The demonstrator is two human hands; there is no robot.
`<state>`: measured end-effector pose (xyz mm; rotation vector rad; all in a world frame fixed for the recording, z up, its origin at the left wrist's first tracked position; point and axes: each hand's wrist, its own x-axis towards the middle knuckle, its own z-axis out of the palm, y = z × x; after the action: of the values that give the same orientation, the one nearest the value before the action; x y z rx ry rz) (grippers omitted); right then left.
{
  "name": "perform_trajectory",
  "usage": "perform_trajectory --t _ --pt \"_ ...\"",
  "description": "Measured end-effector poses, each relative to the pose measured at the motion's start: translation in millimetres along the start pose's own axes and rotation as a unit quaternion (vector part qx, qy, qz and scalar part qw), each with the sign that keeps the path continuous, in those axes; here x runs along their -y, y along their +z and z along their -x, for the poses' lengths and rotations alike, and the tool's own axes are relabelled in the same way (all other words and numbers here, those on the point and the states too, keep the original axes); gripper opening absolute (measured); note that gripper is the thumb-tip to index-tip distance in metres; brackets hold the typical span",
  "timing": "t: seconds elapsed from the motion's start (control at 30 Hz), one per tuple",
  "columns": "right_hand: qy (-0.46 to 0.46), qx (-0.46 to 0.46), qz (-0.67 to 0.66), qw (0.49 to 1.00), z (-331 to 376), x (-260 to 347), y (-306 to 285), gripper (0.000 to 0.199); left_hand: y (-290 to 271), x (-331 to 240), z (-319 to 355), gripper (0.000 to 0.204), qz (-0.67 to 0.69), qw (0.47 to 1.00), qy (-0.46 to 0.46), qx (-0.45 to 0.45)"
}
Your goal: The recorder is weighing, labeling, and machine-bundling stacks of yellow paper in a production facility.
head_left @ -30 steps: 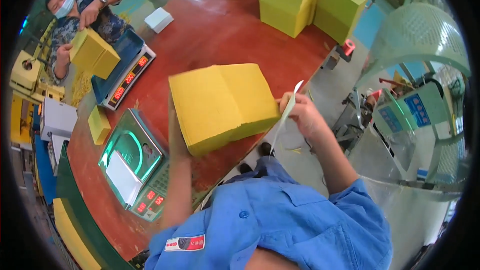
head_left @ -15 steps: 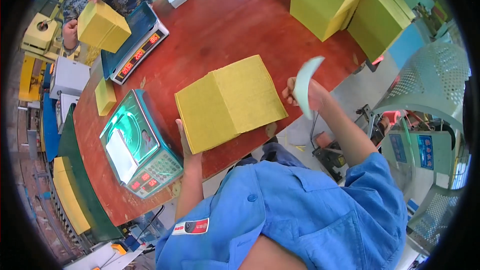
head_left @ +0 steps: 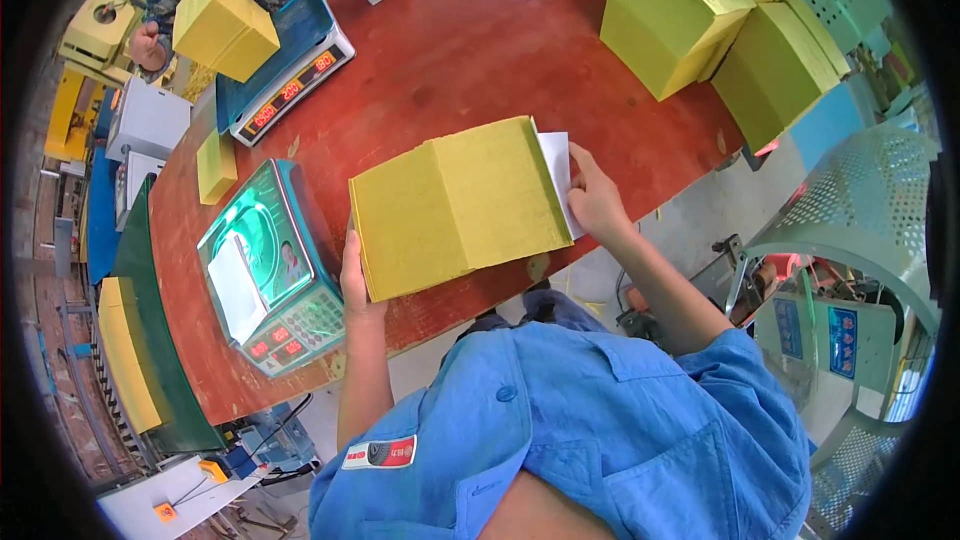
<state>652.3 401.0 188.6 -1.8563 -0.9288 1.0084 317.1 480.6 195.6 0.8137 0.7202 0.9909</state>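
Note:
A yellow paper stack point(head_left: 450, 210) with a crease down its middle lies over the red table in front of me. My left hand point(head_left: 356, 275) grips its left edge, thumb upright along the side and the other fingers hidden beneath. At the opposite end, a white paper slip point(head_left: 556, 175) stands against the stack's right edge, partly hidden behind it. My right hand point(head_left: 597, 198) pinches this slip, the index finger stretched along its upper part.
Left of the stack, a digital scale point(head_left: 265, 260) carries white slips point(head_left: 236, 290). Beyond it are a small yellow block point(head_left: 215, 168) and a second scale point(head_left: 290, 70), where a co-worker's hand point(head_left: 148, 44) is beside a yellow block point(head_left: 225, 25). Tall yellow stacks point(head_left: 675, 25) occupy the far right of the red table point(head_left: 440, 50).
My right hand has brought the white slip from right of the stack, where it was curved in the air, to the stack's right edge. The co-worker's upper hand has left the yellow block.

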Motion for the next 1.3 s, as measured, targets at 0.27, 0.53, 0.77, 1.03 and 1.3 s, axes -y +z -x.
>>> perform_trajectory --t 0.27,0.53,0.77,1.03,1.3 --pt "-0.165 -0.104 0.121 0.973 11 -8 20 0.056 6 15 0 0.05 0.059 0.998 -0.003 -0.021" --pt "0.027 0.068 -0.269 0.96 22 12 5 0.043 -1 12 -1 0.051 0.061 0.998 -0.022 0.014" --pt "-0.038 0.074 -0.309 0.947 31 36 8 0.056 -4 11 0 0.052 0.044 0.998 -0.036 0.021" --pt "-0.003 0.076 -0.302 0.95 28 48 11 0.058 -2 15 0 0.055 0.039 0.999 -0.021 -0.019" --pt "-0.039 0.033 -0.172 0.984 35 52 -1 0.045 -7 15 1 0.054 0.031 0.999 -0.023 0.016"
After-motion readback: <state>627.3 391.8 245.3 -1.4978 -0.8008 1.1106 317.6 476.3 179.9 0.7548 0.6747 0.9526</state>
